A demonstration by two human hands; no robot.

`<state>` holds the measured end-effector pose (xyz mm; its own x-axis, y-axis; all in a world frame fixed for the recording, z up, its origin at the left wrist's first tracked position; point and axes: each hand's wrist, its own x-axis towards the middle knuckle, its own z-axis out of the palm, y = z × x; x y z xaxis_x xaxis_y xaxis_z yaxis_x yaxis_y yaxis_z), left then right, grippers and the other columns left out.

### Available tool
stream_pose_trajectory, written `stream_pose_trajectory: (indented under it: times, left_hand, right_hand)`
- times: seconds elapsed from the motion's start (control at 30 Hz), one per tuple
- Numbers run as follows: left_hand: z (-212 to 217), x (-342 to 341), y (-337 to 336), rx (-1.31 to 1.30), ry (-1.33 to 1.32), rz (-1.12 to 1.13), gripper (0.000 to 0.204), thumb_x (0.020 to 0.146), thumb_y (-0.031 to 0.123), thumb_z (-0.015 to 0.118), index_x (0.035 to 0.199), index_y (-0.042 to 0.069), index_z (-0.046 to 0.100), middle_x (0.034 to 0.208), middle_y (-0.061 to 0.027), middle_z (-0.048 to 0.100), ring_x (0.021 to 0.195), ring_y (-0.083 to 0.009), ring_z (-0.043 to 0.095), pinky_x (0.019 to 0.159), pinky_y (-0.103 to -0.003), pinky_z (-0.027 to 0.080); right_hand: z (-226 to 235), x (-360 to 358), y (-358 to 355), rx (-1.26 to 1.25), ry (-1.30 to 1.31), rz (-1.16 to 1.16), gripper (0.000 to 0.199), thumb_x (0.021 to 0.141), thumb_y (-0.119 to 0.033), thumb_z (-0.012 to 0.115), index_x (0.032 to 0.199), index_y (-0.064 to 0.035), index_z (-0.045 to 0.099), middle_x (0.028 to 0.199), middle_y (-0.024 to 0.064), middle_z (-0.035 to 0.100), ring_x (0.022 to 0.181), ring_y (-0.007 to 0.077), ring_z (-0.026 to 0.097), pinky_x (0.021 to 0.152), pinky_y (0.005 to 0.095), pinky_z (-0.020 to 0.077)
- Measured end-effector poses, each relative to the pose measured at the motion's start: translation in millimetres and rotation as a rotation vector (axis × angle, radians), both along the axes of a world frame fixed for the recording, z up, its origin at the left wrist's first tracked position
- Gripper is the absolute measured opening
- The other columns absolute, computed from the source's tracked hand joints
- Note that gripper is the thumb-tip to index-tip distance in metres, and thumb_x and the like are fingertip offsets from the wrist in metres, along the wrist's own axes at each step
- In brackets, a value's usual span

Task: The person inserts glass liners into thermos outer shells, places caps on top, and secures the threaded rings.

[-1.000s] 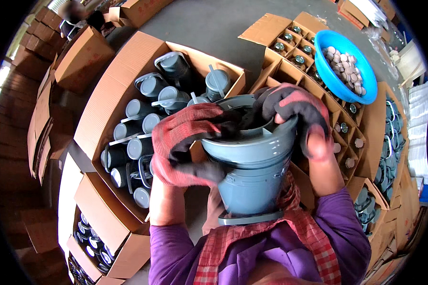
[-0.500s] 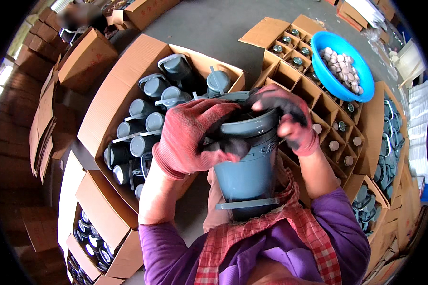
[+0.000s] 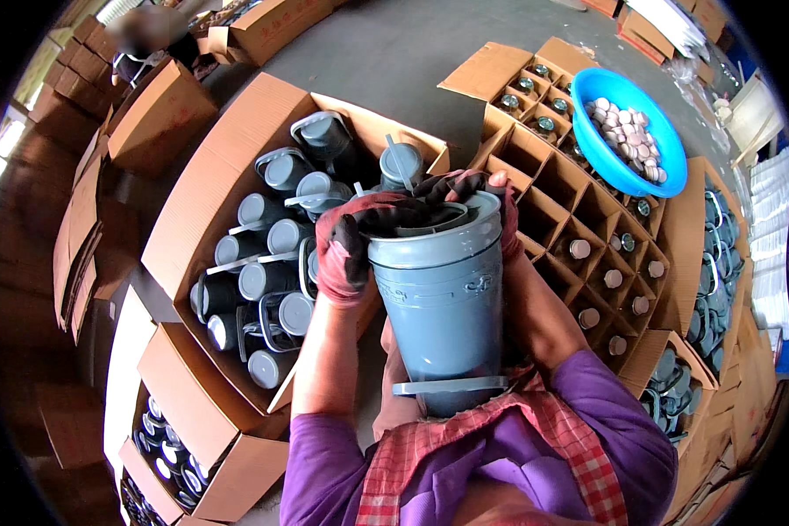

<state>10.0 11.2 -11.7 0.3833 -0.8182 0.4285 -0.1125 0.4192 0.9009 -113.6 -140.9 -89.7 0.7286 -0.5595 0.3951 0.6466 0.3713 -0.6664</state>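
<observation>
"Container [image 3: 443, 307] is being held where, pls?"

"Blue-grey, bucket-shaped; it's being held up in front of the chest, base twd the red check apron [image 3: 383, 491], mouth being turned up & away; a flat grey strip [image 3: 451, 386] is being shown across its lower end."

"& the hands?"

"Both gloved; L hand [image 3: 344, 250] is being clamped on the L side of the rim, fingers being bent over it; R hand [image 3: 507, 219] is being clamped on the R side, one bare fingertip being left uncovered; fingertips inside the mouth are being hidden, so their exact spots can't be told."

"Nearby?"

"On L, an open carton [image 3: 215, 149] is being taken up by grey lidded containers [image 3: 267, 280]; on R, a divided carton [image 3: 500, 131] is being partly occupied, pale caps [image 3: 579, 248] being shown in some cells; pale discs [image 3: 627, 136] are being held in a blue basin [image 3: 580, 114] at its far R edge."
</observation>
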Motion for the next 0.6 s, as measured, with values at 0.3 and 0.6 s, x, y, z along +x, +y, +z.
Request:
stream_pose_trajectory:
  times: [0.3,0.6]
  left_hand:
    - [50.0,-24.0,-10.2,-0.084,-0.745,0.121,0.044,0.070,0.041,0.070,0.093,0.004,0.065,0.092,-0.0136,0.064,0.084,-0.0309,0.063,0.078,-0.037,0.047]
    - [62.7,-29.0,-17.4,-0.112,-0.626,-0.004,0.054,0.075,0.050,0.064,0.095,0.000,0.065,0.092,-0.0168,0.063,0.091,-0.0333,0.061,0.083,-0.038,0.046]
  right_hand:
    - [44.9,-38.7,6.3,-0.001,0.204,0.044,0.089,0.077,-0.078,0.033,0.121,-0.0047,0.054,0.124,0.0196,0.052,0.108,0.0320,0.055,0.099,0.0430,0.0385]
    - [61.8,-45.0,-12.3,0.032,0.236,0.106,0.089,0.075,-0.071,0.048,0.120,0.0064,0.051,0.116,0.0150,0.059,0.101,0.0242,0.059,0.088,0.0353,0.0477]
